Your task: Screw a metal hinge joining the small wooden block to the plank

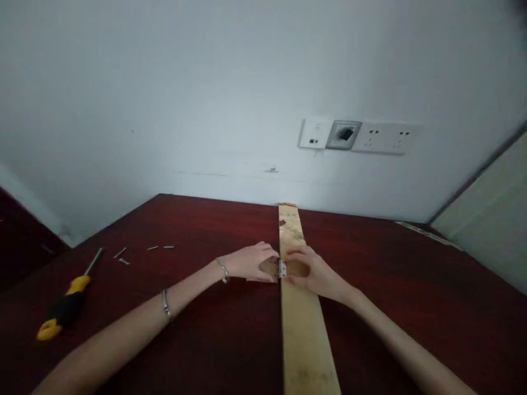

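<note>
A long pale wooden board point(307, 334) lies on the dark red table, running from the near edge to the wall. A small metal hinge point(282, 269) with holes sits at the board's left edge, about midway along. My left hand point(251, 262), a bracelet at its wrist, curls thumb and fingers round the hinge's left side. Beneath that hand a short piece of wood point(268, 267) partly shows, butting against the board. From the right, my right hand point(319, 274) rests on the board, its thumb and fingertips closed at the hinge's right edge. The fingers partly cover the hinge.
Left on the table point(197, 340) lies a yellow and black screwdriver point(68, 302). Several loose screws point(123, 260) are scattered beyond its tip. The white wall point(206, 99) at the back carries socket plates point(381, 137). A flat strip point(430, 235) lies at the far right edge.
</note>
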Available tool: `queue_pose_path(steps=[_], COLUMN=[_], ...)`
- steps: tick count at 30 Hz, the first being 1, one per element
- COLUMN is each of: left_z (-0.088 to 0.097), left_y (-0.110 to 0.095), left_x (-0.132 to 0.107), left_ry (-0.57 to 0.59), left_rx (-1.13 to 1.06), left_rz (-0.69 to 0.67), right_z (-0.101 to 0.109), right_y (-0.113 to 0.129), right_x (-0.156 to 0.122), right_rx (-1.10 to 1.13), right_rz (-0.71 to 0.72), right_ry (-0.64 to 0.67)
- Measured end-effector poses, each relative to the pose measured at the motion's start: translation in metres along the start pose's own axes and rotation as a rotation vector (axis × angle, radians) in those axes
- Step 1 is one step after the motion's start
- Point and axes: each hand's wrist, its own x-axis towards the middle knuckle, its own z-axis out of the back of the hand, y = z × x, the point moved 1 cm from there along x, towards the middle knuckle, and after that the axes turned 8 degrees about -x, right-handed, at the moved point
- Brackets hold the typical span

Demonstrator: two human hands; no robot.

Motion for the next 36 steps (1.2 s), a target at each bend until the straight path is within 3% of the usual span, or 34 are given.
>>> queue_pose_path(steps=[36], left_z=[0.0006], left_y=[0.0001], left_x=[0.0000], left_ry=[0.001], left_rx=[0.002], left_rz=[-0.013], right_z=[0.0024], right_y=[0.0028], right_x=[0.0004], right_rx=[-0.017], right_rz=[0.025], right_ry=[-0.021])
